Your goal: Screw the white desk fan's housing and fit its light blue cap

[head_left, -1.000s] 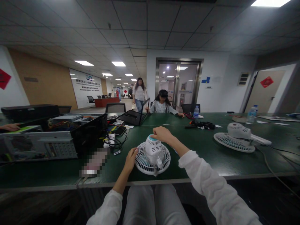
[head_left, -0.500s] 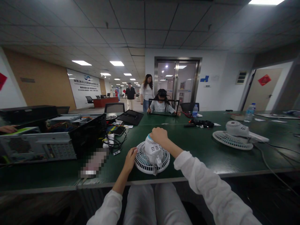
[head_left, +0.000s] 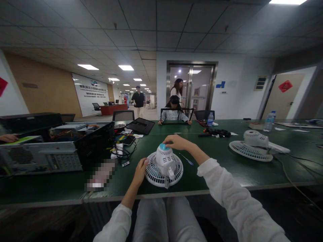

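Note:
A white fan lies grille-down in front of me, its motor housing pointing up. A light-blue knob tops the housing. My right hand reaches over from the right, its fingertips closed around the knob. My left hand grips the left rim of the fan's round grille. Just right of the fan, a screwdriver with a bluish handle rests on the green table.
To the left stands an opened computer case, with cables beside it. A second fan lies to the right. Across the table a seated person holds a black frame. Water bottles stand farther back.
My right hand has shifted slightly right and opened up the view of the blue knob and the screwdriver. My left hand stays put. A standing person behind moved right.

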Demonstrator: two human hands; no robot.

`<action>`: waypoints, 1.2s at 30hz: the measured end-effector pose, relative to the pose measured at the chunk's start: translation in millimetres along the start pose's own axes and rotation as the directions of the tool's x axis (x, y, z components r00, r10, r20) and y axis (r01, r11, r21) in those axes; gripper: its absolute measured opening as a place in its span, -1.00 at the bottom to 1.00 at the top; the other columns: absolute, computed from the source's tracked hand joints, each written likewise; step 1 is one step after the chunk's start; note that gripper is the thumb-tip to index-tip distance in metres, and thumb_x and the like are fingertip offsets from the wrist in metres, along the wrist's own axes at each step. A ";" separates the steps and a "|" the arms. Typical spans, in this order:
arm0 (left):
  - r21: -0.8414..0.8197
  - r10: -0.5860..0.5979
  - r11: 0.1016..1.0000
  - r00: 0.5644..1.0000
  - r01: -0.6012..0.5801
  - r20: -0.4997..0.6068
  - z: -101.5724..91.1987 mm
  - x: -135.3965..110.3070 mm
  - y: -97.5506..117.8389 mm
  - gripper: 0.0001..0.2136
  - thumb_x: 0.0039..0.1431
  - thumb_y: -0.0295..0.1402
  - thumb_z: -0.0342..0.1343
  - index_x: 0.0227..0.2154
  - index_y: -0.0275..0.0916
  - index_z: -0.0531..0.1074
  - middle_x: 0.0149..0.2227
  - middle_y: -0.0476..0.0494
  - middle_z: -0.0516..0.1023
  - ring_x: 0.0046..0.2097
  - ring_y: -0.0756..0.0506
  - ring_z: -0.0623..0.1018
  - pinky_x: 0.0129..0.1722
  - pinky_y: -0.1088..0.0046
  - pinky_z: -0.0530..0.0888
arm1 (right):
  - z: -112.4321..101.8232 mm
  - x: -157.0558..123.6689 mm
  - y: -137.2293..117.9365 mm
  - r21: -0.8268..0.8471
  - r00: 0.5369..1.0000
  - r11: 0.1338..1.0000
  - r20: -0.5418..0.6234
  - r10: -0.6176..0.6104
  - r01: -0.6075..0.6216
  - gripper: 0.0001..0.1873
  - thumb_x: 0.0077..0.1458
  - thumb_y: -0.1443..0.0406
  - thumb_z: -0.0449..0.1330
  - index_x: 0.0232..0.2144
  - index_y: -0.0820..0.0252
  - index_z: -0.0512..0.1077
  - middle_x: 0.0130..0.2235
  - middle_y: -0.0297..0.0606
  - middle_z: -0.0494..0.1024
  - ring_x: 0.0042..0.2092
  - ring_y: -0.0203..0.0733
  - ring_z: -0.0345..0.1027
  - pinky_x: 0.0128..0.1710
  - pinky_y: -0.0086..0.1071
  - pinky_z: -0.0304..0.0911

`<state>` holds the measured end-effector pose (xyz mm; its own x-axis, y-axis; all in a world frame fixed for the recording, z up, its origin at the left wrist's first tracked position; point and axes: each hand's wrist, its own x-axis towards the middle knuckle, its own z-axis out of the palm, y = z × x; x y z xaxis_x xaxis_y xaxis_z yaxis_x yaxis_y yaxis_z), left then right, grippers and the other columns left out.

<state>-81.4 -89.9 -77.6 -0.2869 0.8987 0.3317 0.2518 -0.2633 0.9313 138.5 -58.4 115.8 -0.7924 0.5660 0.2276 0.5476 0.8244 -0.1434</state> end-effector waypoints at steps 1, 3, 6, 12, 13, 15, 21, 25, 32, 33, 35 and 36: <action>0.000 0.002 1.000 1.000 -0.002 0.000 0.1 0.0 -0.1 -0.59 0.03 -0.04 -0.04 -0.19 -0.24 0.40 -0.09 -0.20 0.48 0.01 -0.18 0.42 0.09 0.25 0.25 | 0.0 -0.1 3.0 0.012 1.000 1.000 0.015 -0.011 0.011 -0.72 0.08 0.36 0.16 -0.14 0.33 0.47 -0.11 -0.10 0.52 -0.09 -0.19 0.37 -0.09 -0.40 0.19; -0.001 0.003 1.000 1.000 -0.003 -0.001 0.1 0.1 -0.3 -0.58 0.03 -0.03 -0.04 -0.19 -0.24 0.40 -0.09 -0.20 0.48 0.02 -0.17 0.42 0.09 0.26 0.25 | 0.7 0.1 6.2 0.013 1.000 1.000 0.015 -0.010 0.010 -0.71 0.07 0.32 0.19 -0.13 0.32 0.47 -0.11 -0.12 0.52 -0.10 -0.19 0.37 -0.12 -0.41 0.20; 0.001 0.002 1.000 1.000 -0.002 -0.002 0.0 0.1 0.0 -0.59 0.03 -0.03 -0.03 -0.20 -0.24 0.41 -0.11 -0.20 0.49 0.01 -0.18 0.42 0.08 0.25 0.26 | 1.6 0.6 2.9 -0.045 1.000 0.999 0.005 0.024 -0.024 -0.72 0.06 0.29 0.21 -0.16 0.30 0.48 -0.13 -0.14 0.52 -0.12 -0.21 0.37 -0.16 -0.44 0.19; 0.004 0.007 1.000 1.000 -0.007 0.005 -0.5 -0.7 2.4 -0.59 0.01 -0.03 -0.03 -0.22 -0.23 0.42 -0.12 -0.20 0.50 0.00 -0.19 0.43 0.08 0.22 0.27 | 3.0 2.6 -13.9 -0.218 0.980 0.956 -0.028 0.197 -0.198 -0.74 0.10 0.16 0.16 -0.26 0.22 0.47 -0.17 -0.16 0.52 -0.17 -0.18 0.39 -0.28 -0.44 0.18; 0.004 0.010 1.000 1.000 -0.010 0.007 -0.5 -0.5 2.4 -0.58 0.01 -0.02 -0.03 -0.22 -0.24 0.42 -0.12 -0.20 0.50 0.00 -0.19 0.43 0.08 0.22 0.27 | 4.2 3.2 -15.8 -0.230 0.975 0.948 -0.037 0.219 -0.221 -0.73 0.11 0.14 0.14 -0.28 0.22 0.47 -0.17 -0.14 0.52 -0.17 -0.15 0.39 -0.29 -0.43 0.18; 0.004 0.012 1.000 1.000 -0.012 0.010 -0.4 0.0 1.6 -0.57 0.00 -0.01 -0.03 -0.23 -0.25 0.42 -0.13 -0.21 0.50 -0.01 -0.19 0.43 0.07 0.22 0.28 | 7.7 4.5 -18.6 -0.260 0.963 0.927 -0.055 0.264 -0.270 -0.67 0.14 0.09 0.07 -0.30 0.22 0.46 -0.18 -0.09 0.52 -0.16 -0.09 0.41 -0.30 -0.38 0.20; 0.007 0.011 1.000 1.000 -0.011 0.010 0.3 1.6 -1.8 -0.56 -0.02 0.01 -0.02 -0.23 -0.24 0.41 -0.13 -0.20 0.50 -0.01 -0.18 0.44 0.05 0.25 0.29 | 14.6 6.4 -24.9 -0.319 0.933 0.877 -0.105 0.345 -0.360 -0.58 0.15 0.02 0.00 -0.23 0.20 0.45 -0.20 -0.02 0.54 -0.13 0.03 0.43 -0.25 -0.26 0.26; 0.011 0.011 1.000 1.000 -0.011 0.010 0.4 1.8 -2.2 -0.58 -0.01 0.00 -0.01 -0.23 -0.23 0.42 -0.14 -0.19 0.51 -0.01 -0.18 0.44 0.05 0.26 0.29 | 17.3 8.3 -29.8 -0.330 0.922 0.860 -0.130 0.365 -0.388 -0.58 0.14 0.05 0.01 -0.20 0.22 0.47 -0.18 0.04 0.54 -0.10 0.07 0.42 -0.21 -0.22 0.27; 0.007 0.007 1.000 1.000 -0.007 0.008 0.3 1.2 -1.0 -0.58 -0.02 -0.02 -0.01 -0.23 -0.24 0.41 -0.13 -0.20 0.50 0.00 -0.19 0.43 0.06 0.24 0.27 | 31.7 12.7 -33.5 -0.275 0.876 0.832 -0.192 0.443 -0.481 -0.60 0.19 0.19 -0.08 -0.24 0.25 0.51 -0.22 0.04 0.55 -0.15 0.00 0.45 -0.25 -0.29 0.27; 0.003 0.006 1.000 1.000 -0.006 0.009 0.3 1.1 -0.5 -0.58 -0.02 -0.03 -0.01 -0.23 -0.25 0.41 -0.13 -0.21 0.50 0.00 -0.19 0.43 0.07 0.24 0.27 | 32.3 12.1 -32.8 -0.265 0.875 0.835 -0.194 0.444 -0.482 -0.58 0.20 0.17 -0.10 -0.26 0.24 0.52 -0.23 0.03 0.56 -0.16 -0.01 0.45 -0.25 -0.30 0.27; -0.012 0.003 1.000 1.000 -0.003 0.010 0.0 0.6 0.9 -0.59 -0.02 -0.03 0.00 -0.23 -0.25 0.41 -0.13 -0.21 0.50 0.00 -0.19 0.42 0.08 0.22 0.26 | 31.3 10.1 -30.0 -0.243 0.874 0.843 -0.206 0.439 -0.481 -0.51 0.23 0.11 -0.15 -0.29 0.23 0.51 -0.24 0.01 0.56 -0.18 -0.02 0.45 -0.26 -0.28 0.26; -0.021 0.000 1.000 1.000 0.001 0.010 -0.2 0.3 1.7 -0.59 -0.02 -0.04 0.01 -0.24 -0.25 0.42 -0.13 -0.22 0.50 0.00 -0.20 0.42 0.09 0.21 0.25 | 30.0 8.9 -27.9 -0.215 0.874 0.853 -0.227 0.430 -0.475 -0.49 0.24 0.10 -0.17 -0.29 0.24 0.50 -0.25 0.01 0.56 -0.19 -0.01 0.45 -0.25 -0.27 0.26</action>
<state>-81.3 -90.2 -75.8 -0.2779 0.9022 0.3298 0.2319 -0.2702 0.9345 108.1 -76.0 93.0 -0.3964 0.8463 0.3558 0.9016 0.4320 -0.0230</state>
